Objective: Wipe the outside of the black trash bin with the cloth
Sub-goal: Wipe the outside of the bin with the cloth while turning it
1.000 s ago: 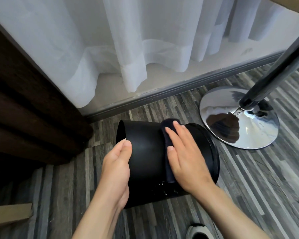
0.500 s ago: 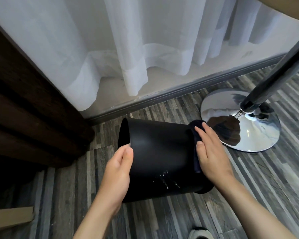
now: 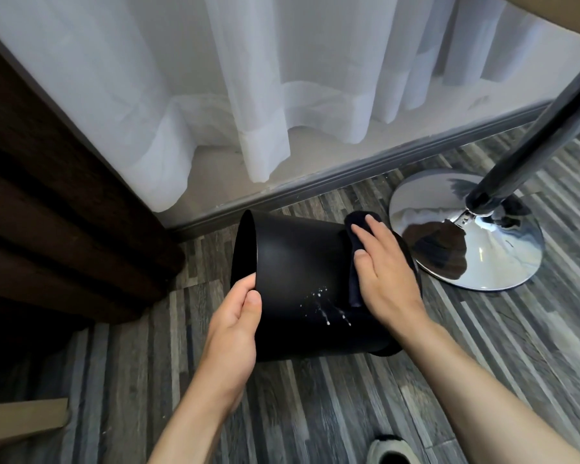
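The black trash bin (image 3: 302,272) lies tipped on its side above the wood-look floor, its open mouth facing left. My left hand (image 3: 238,316) grips the rim at the mouth, thumb on the outside. My right hand (image 3: 382,266) presses a dark folded cloth (image 3: 354,262) flat against the bin's wall near its base end. Most of the cloth is hidden under my palm and fingers. White wet specks and drips (image 3: 325,306) sit on the bin's side just left of the cloth.
A chrome round stand base (image 3: 503,259) with a dark slanted pole (image 3: 533,139) is close to the right of the bin. White curtains (image 3: 248,95) and a grey baseboard (image 3: 315,189) run behind. Dark wooden furniture (image 3: 47,195) fills the left. A shoe tip (image 3: 392,450) shows at bottom.
My right hand has slid the cloth from the middle of the bin toward its base end. The bin has tilted and shown more of its side with the drips. The left hand kept its hold.
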